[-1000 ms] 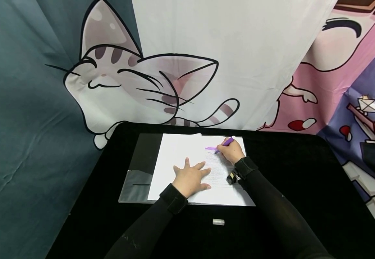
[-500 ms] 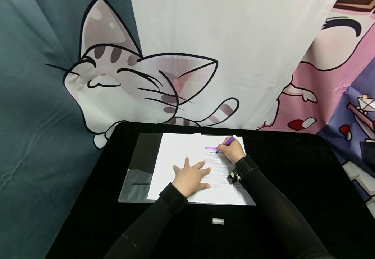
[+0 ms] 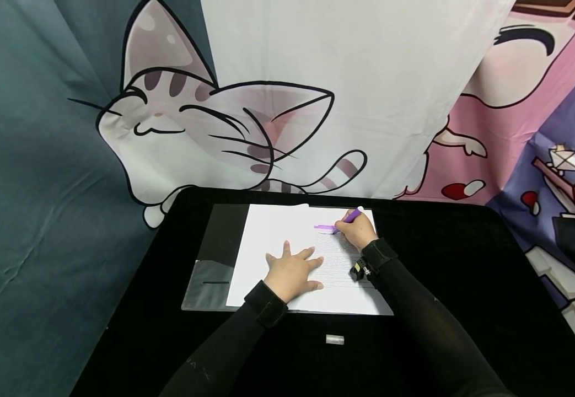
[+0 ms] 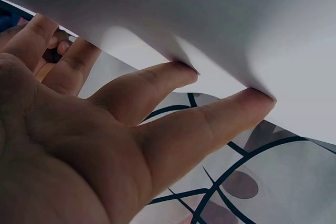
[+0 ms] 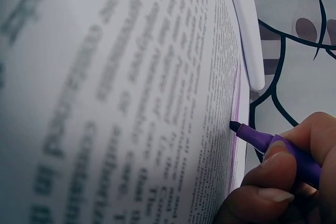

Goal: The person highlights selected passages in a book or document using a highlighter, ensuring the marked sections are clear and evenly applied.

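My purple marker pen [image 3: 352, 215] slants over the upper part of the printed page [image 3: 334, 273], nib just below the purple lines [image 3: 323, 227]; whether it touches I can't tell. My right hand [image 3: 359, 232] has it pinched between thumb and fingers, the grip closed around the barrel. My left hand [image 3: 289, 274] spreads its fingers on the paper, holding nothing. If that hand eased off, the page could slide and skew a line; lingering pressure might bleed ink through onto the folder [image 3: 213, 286].
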Demonstrator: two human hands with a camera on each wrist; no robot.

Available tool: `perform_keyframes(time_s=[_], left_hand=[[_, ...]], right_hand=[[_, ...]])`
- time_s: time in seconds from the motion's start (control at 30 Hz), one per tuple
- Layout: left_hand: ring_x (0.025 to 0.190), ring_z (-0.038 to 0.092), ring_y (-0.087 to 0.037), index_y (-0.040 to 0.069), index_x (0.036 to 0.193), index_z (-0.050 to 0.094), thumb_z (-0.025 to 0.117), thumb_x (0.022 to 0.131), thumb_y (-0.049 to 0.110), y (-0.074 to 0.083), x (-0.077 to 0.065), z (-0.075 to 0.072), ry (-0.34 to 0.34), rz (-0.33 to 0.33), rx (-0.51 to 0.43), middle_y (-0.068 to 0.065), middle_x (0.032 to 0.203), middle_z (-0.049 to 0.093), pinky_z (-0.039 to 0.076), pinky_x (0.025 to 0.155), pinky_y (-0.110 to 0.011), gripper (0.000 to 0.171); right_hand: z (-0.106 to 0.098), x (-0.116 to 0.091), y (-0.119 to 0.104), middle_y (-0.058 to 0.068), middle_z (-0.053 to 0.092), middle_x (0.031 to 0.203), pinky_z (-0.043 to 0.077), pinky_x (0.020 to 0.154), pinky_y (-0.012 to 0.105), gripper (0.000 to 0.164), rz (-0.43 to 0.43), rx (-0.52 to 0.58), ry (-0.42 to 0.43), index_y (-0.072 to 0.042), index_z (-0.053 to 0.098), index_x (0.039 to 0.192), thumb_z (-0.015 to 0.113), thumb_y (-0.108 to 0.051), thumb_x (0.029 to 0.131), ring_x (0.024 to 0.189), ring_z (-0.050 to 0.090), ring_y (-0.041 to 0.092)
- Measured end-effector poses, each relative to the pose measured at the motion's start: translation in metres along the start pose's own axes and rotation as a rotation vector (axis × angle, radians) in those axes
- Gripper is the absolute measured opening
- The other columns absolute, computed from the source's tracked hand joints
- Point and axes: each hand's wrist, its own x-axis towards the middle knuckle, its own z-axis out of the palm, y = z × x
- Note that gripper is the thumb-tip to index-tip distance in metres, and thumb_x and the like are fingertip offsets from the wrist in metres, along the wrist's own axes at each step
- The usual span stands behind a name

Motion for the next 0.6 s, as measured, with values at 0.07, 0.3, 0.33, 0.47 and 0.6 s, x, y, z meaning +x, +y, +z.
perform_keyframes(time_s=[0.07,0.3,0.33,0.47,0.6], left_hand=[[0.164,0.038,-0.064,0.048,0.163,0.06,0.076,0.097,0.075,-0.002,0.003,0.005,-0.002,-0.002,0.003,0.011,0.182,0.045,0.042,0.11,-0.096,0.073],[0.164,0.037,-0.064,0.045,0.163,0.061,0.076,0.096,0.074,0.0,-0.001,0.002,0.009,-0.005,0.002,0.009,0.182,0.046,0.042,0.111,-0.095,0.074],[0.164,0.038,-0.064,0.045,0.163,0.061,0.076,0.097,0.074,0.001,-0.002,0.001,0.013,-0.004,0.001,0.009,0.182,0.047,0.043,0.111,-0.095,0.074],[0.164,0.039,-0.065,0.046,0.163,0.061,0.075,0.097,0.074,-0.001,0.001,0.005,0.016,0.002,0.007,0.01,0.182,0.046,0.043,0.11,-0.095,0.073],[0.163,0.042,-0.064,0.045,0.163,0.061,0.075,0.098,0.073,0.001,-0.004,-0.003,0.008,0.0,0.019,0.009,0.181,0.048,0.046,0.11,-0.094,0.072]], right_hand=[[-0.001,0.0,0.0,-0.005,0.056,0.06,0.038,0.055,0.027,0.02,-0.001,0.006,-0.005,-0.01,0.06,0.08,0.074,-0.006,0.095,0.059,0.051,0.013],[-0.005,-0.003,0.0,-0.006,0.054,0.058,0.038,0.055,0.025,0.022,-0.007,0.011,-0.011,-0.011,0.059,0.079,0.073,-0.004,0.095,0.057,0.05,0.012],[-0.005,-0.003,0.0,-0.006,0.054,0.058,0.037,0.054,0.025,0.022,-0.009,0.013,-0.01,-0.011,0.059,0.079,0.073,-0.004,0.094,0.056,0.049,0.012],[-0.006,-0.004,0.0,-0.007,0.053,0.057,0.036,0.053,0.025,0.021,-0.015,0.024,-0.009,-0.01,0.059,0.079,0.073,-0.003,0.094,0.056,0.048,0.011],[-0.007,-0.004,0.0,-0.007,0.053,0.058,0.036,0.053,0.024,0.021,-0.022,0.03,-0.009,-0.01,0.059,0.079,0.073,-0.003,0.093,0.056,0.048,0.01]])
